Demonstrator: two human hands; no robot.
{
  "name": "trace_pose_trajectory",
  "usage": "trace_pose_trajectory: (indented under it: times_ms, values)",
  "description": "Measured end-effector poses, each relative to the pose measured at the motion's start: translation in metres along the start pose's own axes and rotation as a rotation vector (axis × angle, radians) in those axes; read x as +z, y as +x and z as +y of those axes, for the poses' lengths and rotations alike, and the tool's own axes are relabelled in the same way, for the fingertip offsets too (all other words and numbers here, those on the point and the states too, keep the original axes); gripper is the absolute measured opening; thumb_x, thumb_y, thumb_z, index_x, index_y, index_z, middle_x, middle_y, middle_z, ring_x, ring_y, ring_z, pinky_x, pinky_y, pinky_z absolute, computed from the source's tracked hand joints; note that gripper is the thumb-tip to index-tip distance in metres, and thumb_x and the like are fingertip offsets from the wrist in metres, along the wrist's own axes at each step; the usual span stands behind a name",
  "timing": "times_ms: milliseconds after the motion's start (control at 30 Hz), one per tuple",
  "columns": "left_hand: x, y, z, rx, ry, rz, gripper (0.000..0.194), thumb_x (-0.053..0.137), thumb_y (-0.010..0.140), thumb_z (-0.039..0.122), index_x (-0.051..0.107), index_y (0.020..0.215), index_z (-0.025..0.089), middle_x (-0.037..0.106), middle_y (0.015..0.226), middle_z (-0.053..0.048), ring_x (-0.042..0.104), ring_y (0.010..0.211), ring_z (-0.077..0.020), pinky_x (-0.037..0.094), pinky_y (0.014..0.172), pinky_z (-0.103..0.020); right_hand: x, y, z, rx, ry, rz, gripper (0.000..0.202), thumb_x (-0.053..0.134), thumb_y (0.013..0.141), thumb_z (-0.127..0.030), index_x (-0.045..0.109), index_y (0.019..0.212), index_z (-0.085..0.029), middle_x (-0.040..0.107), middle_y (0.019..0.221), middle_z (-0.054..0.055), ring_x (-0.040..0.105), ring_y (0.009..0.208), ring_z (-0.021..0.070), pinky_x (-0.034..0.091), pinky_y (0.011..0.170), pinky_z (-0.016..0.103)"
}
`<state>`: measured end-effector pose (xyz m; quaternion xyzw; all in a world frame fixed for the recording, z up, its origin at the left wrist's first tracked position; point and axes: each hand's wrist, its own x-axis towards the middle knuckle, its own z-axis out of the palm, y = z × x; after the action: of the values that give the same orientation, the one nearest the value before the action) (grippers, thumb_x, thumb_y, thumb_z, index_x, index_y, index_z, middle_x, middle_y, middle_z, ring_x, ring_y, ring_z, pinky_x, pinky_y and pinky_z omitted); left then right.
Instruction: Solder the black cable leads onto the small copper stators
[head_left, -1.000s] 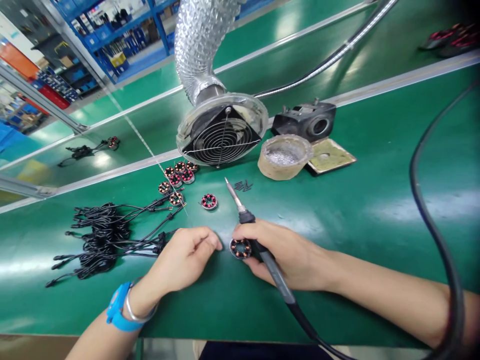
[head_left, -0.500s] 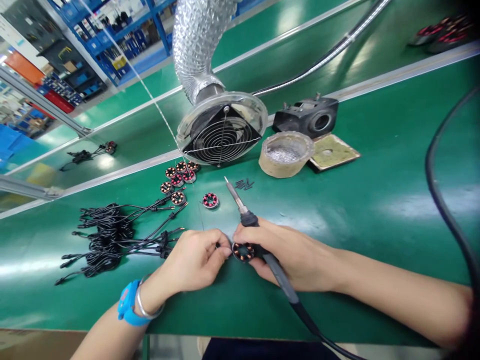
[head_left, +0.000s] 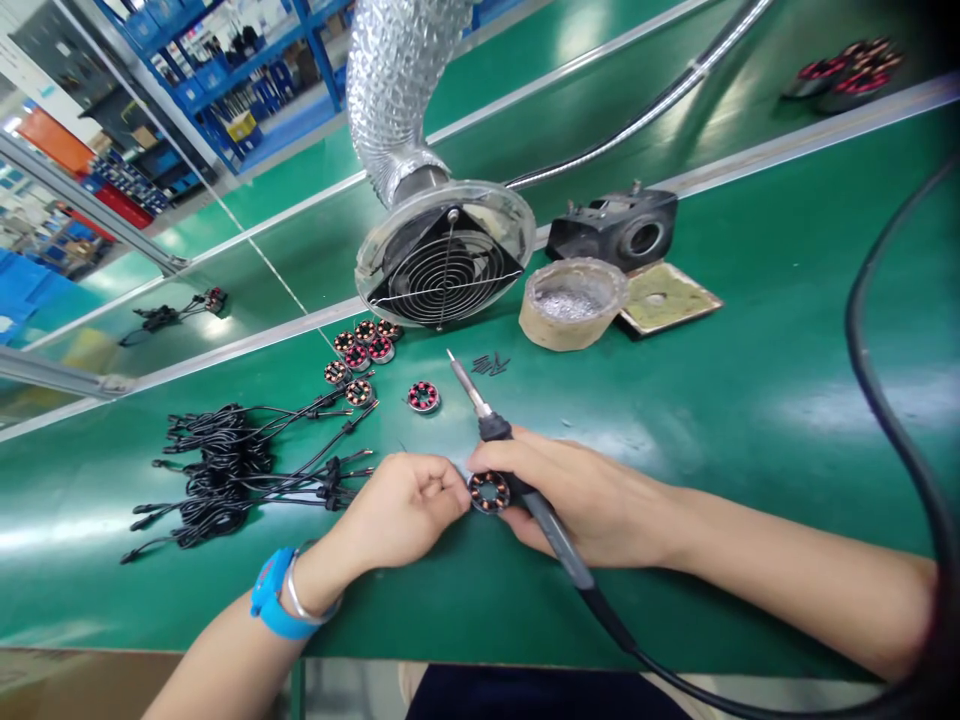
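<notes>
A small stator, a ring of copper windings, sat low on the green desk between the two hands, close to the near edge. The right hand held it, thumb over its far side and fingers curled under it. The same hand also gripped a soldering iron, whose black handle ran across the palm while the metal tip pointed up and away, clear of the stator. The iron's cable trailed back toward the person. The left hand lay just left of the stator, its fingers pinched narrow at the rim; whether they held a fine wire was too small to tell. A blue wristband and a metal bangle circled the left wrist.

Farther out, a lone stator lay beyond the hands, and a cluster of stators lay to its left. A heap of black leads spread over the desk on the left. Small dark screws lay near the iron's tip. Behind these stood a round fume fan on a silver duct, a tub of solder dross, a yellow sponge tray and a black iron stand.
</notes>
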<state>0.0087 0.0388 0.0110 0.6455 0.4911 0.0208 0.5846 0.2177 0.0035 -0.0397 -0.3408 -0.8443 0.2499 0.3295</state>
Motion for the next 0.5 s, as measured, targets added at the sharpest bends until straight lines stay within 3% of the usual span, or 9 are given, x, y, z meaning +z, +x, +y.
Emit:
trace_pose_trajectory:
  times_ms: [133,233,367,500]
  values:
    - [-0.004,0.002,0.002,0.017,-0.231,0.051,0.023,0.059,0.067,0.037,0.056,0.061,0.015,0.042,0.049,0.005,0.025,0.045,-0.0059,0.018,0.046,-0.022,0.001,0.0,0.0,0.004,0.001,0.009,0.048,0.051,0.073,-0.003,0.047,0.118,-0.02,0.055,0.086,0.003,0.055,0.068,0.0146,0.046,0.059,0.024]
    - [-0.007,-0.004,0.002,0.012,-0.107,0.013,0.025,0.058,0.072,0.037,0.056,0.061,0.015,0.037,0.047,0.006,0.026,0.046,-0.0066,0.018,0.046,-0.022,0.001,0.0,0.0,-0.016,-0.011,0.018,0.046,0.051,0.074,-0.004,0.046,0.117,-0.019,0.056,0.087,0.003,0.055,0.069,0.0148,0.046,0.059,0.024]
    - [0.003,-0.007,-0.003,-0.038,0.088,0.002,0.028,0.058,0.08,0.04,0.062,0.07,0.014,0.037,0.05,0.007,0.027,0.047,-0.0069,0.019,0.045,-0.022,0.0,0.001,-0.002,-0.028,-0.028,0.056,0.044,0.049,0.073,-0.004,0.046,0.114,-0.019,0.055,0.084,0.003,0.054,0.068,0.015,0.045,0.058,0.024]
    - [0.007,-0.003,-0.004,-0.045,-0.049,-0.032,0.022,0.061,0.077,0.034,0.063,0.072,0.013,0.041,0.051,0.007,0.029,0.047,-0.0063,0.021,0.045,-0.021,0.001,0.001,-0.003,-0.04,-0.028,0.095,0.044,0.049,0.073,-0.005,0.045,0.114,-0.019,0.054,0.082,0.002,0.053,0.067,0.0145,0.044,0.056,0.023]
